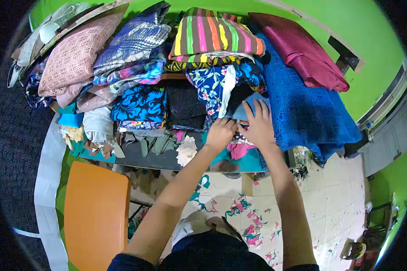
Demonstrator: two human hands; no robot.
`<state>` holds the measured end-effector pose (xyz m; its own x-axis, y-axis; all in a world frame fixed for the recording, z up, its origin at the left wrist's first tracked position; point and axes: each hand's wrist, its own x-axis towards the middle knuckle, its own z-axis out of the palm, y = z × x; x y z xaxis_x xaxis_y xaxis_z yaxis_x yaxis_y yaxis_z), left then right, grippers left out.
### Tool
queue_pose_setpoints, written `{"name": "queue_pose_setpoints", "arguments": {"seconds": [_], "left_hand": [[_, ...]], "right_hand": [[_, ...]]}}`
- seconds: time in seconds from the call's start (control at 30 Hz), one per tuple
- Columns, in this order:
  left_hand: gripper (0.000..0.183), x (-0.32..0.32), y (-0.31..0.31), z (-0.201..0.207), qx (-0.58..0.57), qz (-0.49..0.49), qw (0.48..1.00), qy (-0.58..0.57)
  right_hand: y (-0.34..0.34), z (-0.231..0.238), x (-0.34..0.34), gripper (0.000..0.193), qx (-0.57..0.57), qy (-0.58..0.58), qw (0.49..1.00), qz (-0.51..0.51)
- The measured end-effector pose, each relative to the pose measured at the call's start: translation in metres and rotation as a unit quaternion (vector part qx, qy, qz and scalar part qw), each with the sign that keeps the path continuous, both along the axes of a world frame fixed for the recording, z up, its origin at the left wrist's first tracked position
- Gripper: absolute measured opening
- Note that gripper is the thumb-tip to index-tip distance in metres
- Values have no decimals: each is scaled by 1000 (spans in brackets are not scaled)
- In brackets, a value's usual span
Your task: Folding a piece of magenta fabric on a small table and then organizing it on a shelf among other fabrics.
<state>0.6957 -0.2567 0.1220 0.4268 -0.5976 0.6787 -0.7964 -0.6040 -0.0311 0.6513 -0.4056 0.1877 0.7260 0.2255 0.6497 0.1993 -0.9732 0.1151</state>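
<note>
My left hand (221, 134) has its fingers curled at the front edge of a folded stack of fabric, below a navy floral cloth (211, 86); its fingertips are partly hidden. Beside it, my right hand (259, 123) lies with fingers spread on a blue-grey folded fabric (242, 109). The two thumbs are close together over the stack's front. A strip of white cloth (228, 88) hangs behind the left hand. Under my hands, a pink scrap (239, 150) and teal pieces lie at the shelf's edge.
A large blue textured fabric (298, 108) drapes at the right, under a maroon satin fold (303, 54). Striped cloth (215, 36) tops the middle pile. A black fabric stack (185, 108) and blue patterned stack (139, 106) stand left. An orange chair (95, 217) is near; scraps litter the floor (330, 198).
</note>
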Motion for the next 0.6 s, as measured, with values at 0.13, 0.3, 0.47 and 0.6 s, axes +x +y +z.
{"name": "queue_pose_setpoints", "arguments": {"seconds": [0.13,0.3,0.47,0.6], "left_hand": [[15,-3,-6,10,2,28,999,21],[29,0,-1,32,28,24,999,23],[22,-10,6,19,36,9,999,11],[26,-22,18,6,59,29,997,35]], "right_hand": [[-15,1,3,68,-70,48,996,-11],[-21,11,5,54,-34,44,998,15],[-14,-6,-11,61,-43,56,997,-11],[3,2,-26,77,-78,141,987,-21]]}}
